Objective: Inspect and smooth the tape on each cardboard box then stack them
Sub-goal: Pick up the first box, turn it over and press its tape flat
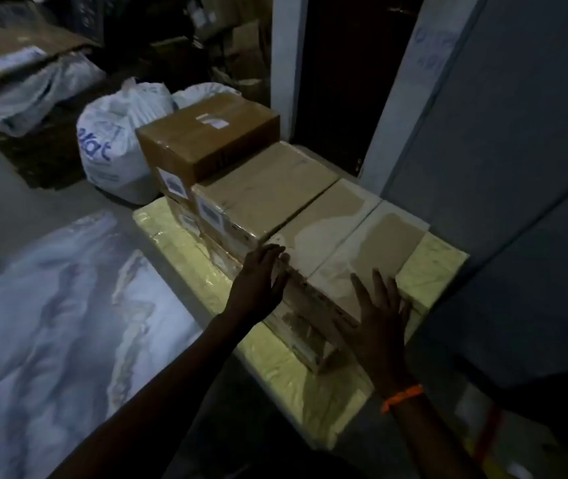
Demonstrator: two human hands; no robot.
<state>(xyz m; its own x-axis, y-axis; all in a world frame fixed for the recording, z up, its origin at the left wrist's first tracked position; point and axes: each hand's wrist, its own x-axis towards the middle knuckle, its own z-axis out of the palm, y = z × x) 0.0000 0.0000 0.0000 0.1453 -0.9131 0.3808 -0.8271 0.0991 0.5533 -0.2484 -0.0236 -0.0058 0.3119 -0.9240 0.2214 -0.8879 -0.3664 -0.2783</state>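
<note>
Three taped cardboard boxes sit in a row on a flat yellow-wrapped package [185, 243]. The nearest box [351, 236] is pale with torn white patches on its top. Behind it lies a tan box [268, 188], and a darker brown box [206, 140] stands higher at the back. My left hand [261, 281] has straight fingers against the nearest box's left corner. My right hand [375, 316] lies flat with spread fingers on that box's near right edge. An orange band circles my right wrist.
A white printed sack [113, 146] stands left of the boxes, another behind it. A crumpled plastic sheet [51, 305] covers the floor at left. A grey cabinet wall [503, 133] rises close on the right. An open carton [16, 57] sits far left.
</note>
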